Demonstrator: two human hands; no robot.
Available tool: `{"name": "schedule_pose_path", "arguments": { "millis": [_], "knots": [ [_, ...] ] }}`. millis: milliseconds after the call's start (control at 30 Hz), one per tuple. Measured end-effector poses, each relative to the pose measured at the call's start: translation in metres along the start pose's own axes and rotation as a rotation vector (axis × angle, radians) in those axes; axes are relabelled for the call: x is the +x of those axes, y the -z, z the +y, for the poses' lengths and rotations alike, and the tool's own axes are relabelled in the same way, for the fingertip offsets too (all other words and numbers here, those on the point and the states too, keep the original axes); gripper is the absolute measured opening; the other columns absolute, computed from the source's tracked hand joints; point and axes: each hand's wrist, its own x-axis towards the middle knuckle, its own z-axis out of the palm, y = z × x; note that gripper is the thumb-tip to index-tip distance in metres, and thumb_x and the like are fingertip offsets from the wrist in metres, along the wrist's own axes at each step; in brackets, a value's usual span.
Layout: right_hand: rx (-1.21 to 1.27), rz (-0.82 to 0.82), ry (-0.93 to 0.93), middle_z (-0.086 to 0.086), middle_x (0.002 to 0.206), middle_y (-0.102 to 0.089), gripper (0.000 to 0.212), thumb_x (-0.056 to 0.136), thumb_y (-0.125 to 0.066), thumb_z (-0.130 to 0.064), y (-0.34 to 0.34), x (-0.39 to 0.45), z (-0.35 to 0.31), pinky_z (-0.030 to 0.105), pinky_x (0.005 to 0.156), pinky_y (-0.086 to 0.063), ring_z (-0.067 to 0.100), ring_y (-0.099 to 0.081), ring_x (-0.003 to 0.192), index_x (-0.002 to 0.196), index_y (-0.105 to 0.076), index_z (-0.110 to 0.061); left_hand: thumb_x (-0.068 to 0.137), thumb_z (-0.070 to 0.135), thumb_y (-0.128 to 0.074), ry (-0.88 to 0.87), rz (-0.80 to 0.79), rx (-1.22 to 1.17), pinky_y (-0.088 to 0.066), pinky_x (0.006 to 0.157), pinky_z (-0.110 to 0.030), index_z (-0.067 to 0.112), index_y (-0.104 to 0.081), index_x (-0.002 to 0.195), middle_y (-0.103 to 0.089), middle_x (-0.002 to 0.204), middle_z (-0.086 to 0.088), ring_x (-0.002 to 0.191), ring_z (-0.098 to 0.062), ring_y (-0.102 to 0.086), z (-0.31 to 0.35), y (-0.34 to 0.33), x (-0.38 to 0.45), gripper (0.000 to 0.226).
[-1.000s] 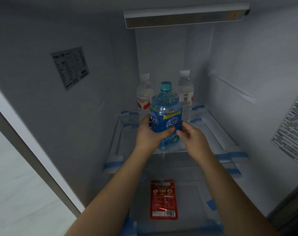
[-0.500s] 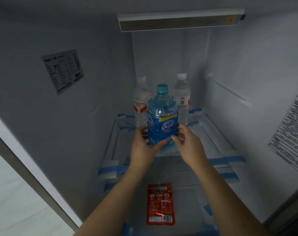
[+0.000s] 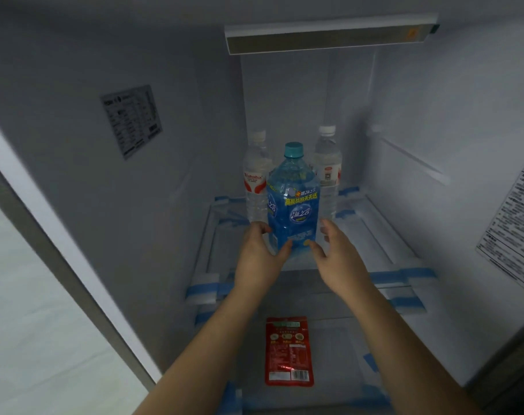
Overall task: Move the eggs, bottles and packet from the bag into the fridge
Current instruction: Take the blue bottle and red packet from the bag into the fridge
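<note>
Left hand (image 3: 259,259) grips the blue-labelled plastic bottle with teal cap (image 3: 293,202), now upright on the glass fridge shelf (image 3: 383,235) rather than carried. Right hand (image 3: 337,256) has let go, fingers relaxed beside it. Placement judged nearly complete; red foil packet (image 3: 288,351) lies below.

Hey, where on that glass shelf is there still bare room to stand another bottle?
Bare glass shelf lies right of the blue bottle, out to the right wall, and a narrower strip runs left of the left hand. The back middle is crowded: two clear bottles stand right behind the blue one, with the right hand beside it.
</note>
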Motion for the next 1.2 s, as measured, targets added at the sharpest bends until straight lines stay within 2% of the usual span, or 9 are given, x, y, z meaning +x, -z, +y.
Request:
{"name": "schedule_pose_path", "arguments": {
  "millis": [167, 367, 500, 633, 700, 867, 1000, 1100, 1200],
  "knots": [
    [-0.153, -0.125, 0.025, 0.004, 0.139, -0.049, 0.054, 0.094, -0.054, -0.039, 0.004, -0.025, 0.001, 0.039, 0.102, -0.042, 0.019, -0.048, 0.125, 0.143, -0.038, -0.021, 0.086, 0.039, -0.065, -0.022, 0.003, 0.132, -0.048, 0.090, -0.040, 0.015, -0.056, 0.115, -0.060, 0.113, -0.004, 0.107, -0.023, -0.057, -0.010, 0.010, -0.020, 0.039],
    [-0.411, -0.068, 0.158, 0.008, 0.132, -0.056, 0.050, 0.094, -0.047, -0.038, -0.005, -0.056, -0.011, 0.044, 0.097, -0.047, 0.025, -0.053, 0.118, 0.137, -0.045, -0.012, 0.088, 0.038, -0.061, -0.283, -0.020, 0.476, -0.045, 0.087, -0.040, 0.012, -0.062, 0.116, -0.067, 0.111, -0.006, 0.101, -0.027, -0.062, -0.008, 0.041, -0.047, 0.038],
    [-0.486, -0.088, 0.211, 0.012, 0.141, -0.050, 0.053, 0.096, -0.047, -0.035, -0.013, -0.078, -0.021, 0.045, 0.107, -0.039, 0.027, -0.046, 0.129, 0.142, -0.041, -0.011, 0.082, 0.036, -0.070, -0.414, -0.021, 0.637, -0.048, 0.093, -0.046, 0.009, -0.061, 0.122, -0.068, 0.116, -0.011, 0.107, -0.029, -0.064, -0.015, 0.055, -0.071, 0.049],
    [-0.607, -0.119, 0.195, 0.009, 0.158, -0.025, 0.059, 0.096, -0.048, -0.038, -0.019, -0.104, -0.028, 0.045, 0.116, -0.019, 0.029, -0.018, 0.146, 0.149, -0.031, -0.018, 0.084, 0.038, -0.050, -0.503, -0.099, 0.668, -0.039, 0.106, -0.051, 0.008, -0.050, 0.137, -0.060, 0.133, -0.011, 0.128, -0.029, -0.053, -0.021, 0.064, -0.099, 0.061],
    [-0.642, -0.104, 0.175, 0.009, 0.159, -0.020, 0.061, 0.095, -0.049, -0.040, -0.022, -0.118, -0.031, 0.048, 0.117, -0.018, 0.031, -0.013, 0.147, 0.149, -0.030, -0.019, 0.084, 0.040, -0.041, -0.514, -0.112, 0.687, -0.036, 0.109, -0.052, 0.009, -0.049, 0.138, -0.057, 0.136, -0.011, 0.131, -0.030, -0.050, -0.028, 0.069, -0.110, 0.063],
    [-0.661, -0.072, 0.105, 0.016, 0.151, -0.037, 0.059, 0.094, -0.034, -0.045, -0.030, -0.158, -0.031, 0.057, 0.109, -0.034, 0.037, -0.030, 0.140, 0.143, -0.041, -0.013, 0.091, 0.043, -0.042, -0.526, -0.162, 0.687, -0.024, 0.117, -0.053, 0.011, -0.045, 0.142, -0.047, 0.147, -0.009, 0.142, -0.031, -0.032, -0.048, 0.067, -0.137, 0.060],
    [-0.724, -0.095, 0.048, 0.012, 0.151, -0.037, 0.062, 0.096, -0.022, -0.049, -0.026, -0.186, -0.020, 0.052, 0.111, -0.032, 0.032, -0.029, 0.142, 0.145, -0.039, -0.016, 0.096, 0.046, -0.037, -0.534, -0.221, 0.603, -0.015, 0.120, -0.053, 0.014, -0.048, 0.140, -0.040, 0.153, -0.007, 0.148, -0.030, -0.021, -0.052, 0.060, -0.161, 0.056],
    [-0.766, -0.117, 0.001, 0.009, 0.153, -0.036, 0.062, 0.097, -0.017, -0.049, -0.019, -0.209, -0.012, 0.050, 0.112, -0.031, 0.029, -0.026, 0.143, 0.146, -0.038, -0.018, 0.096, 0.049, -0.036, -0.551, -0.281, 0.586, -0.013, 0.119, -0.052, 0.017, -0.044, 0.142, -0.041, 0.152, -0.007, 0.148, -0.030, -0.021, -0.052, 0.052, -0.172, 0.056],
    [-0.782, -0.109, -0.043, 0.007, 0.152, -0.038, 0.056, 0.098, -0.021, -0.045, -0.011, -0.231, -0.003, 0.049, 0.113, -0.031, 0.029, -0.028, 0.143, 0.146, -0.038, -0.020, 0.100, 0.048, -0.030, -0.576, -0.326, 0.535, -0.021, 0.118, -0.053, 0.018, -0.044, 0.142, -0.045, 0.149, -0.008, 0.145, -0.031, -0.029, -0.045, 0.043, -0.183, 0.054]
  ]
}}
